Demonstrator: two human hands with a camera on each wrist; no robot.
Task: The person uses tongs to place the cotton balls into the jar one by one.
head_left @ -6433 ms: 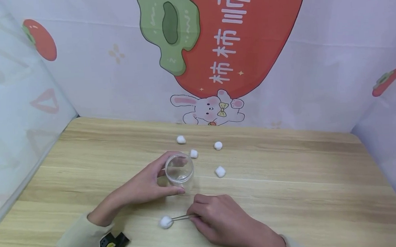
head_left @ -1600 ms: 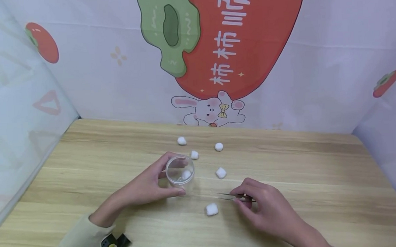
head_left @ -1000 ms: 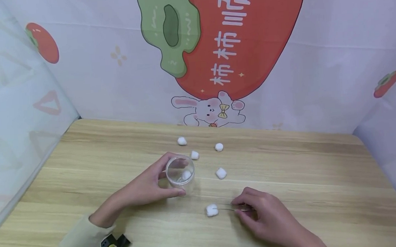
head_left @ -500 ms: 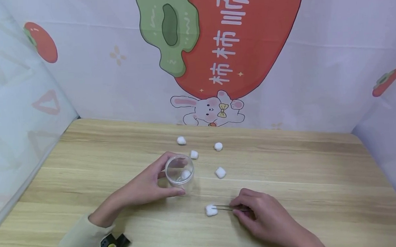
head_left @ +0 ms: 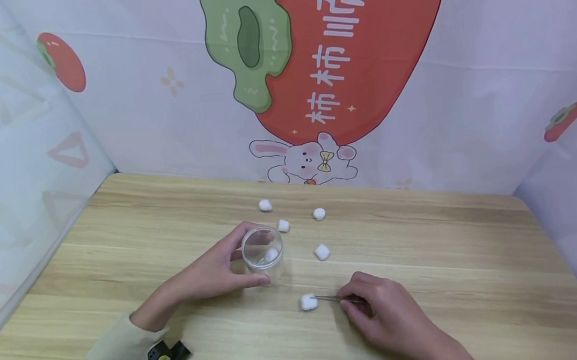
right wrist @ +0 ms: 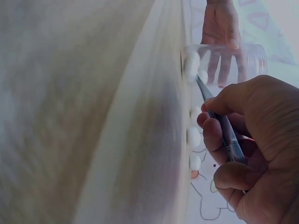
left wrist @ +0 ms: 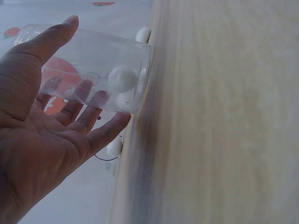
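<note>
My left hand (head_left: 215, 272) holds a clear plastic jar (head_left: 251, 251) upright on the table, thumb on the near side and fingers on the far side. One white cotton ball (head_left: 271, 255) lies inside it. Between the fingers of my right hand (head_left: 386, 307) are metal tweezers (head_left: 328, 298). Their tips touch another cotton ball (head_left: 309, 303) right of and nearer than the jar, and look closed together on it. From the right wrist, the tweezers (right wrist: 226, 133) are seen pinched by thumb and fingers, tips against the cotton ball (right wrist: 191, 65).
Several more cotton balls lie beyond the jar: one at the back (head_left: 265, 205), one beside the jar's far rim (head_left: 283, 226), others to the right (head_left: 322, 252). A black device (head_left: 167, 354) sits by the left sleeve. A printed cloth (head_left: 459, 113) walls the wooden table (head_left: 467, 279).
A cotton ball earlier held in the tweezers near the front is now inside the jar. The right hand has moved right, and its tweezers have come onto another ball. The left hand stays put.
</note>
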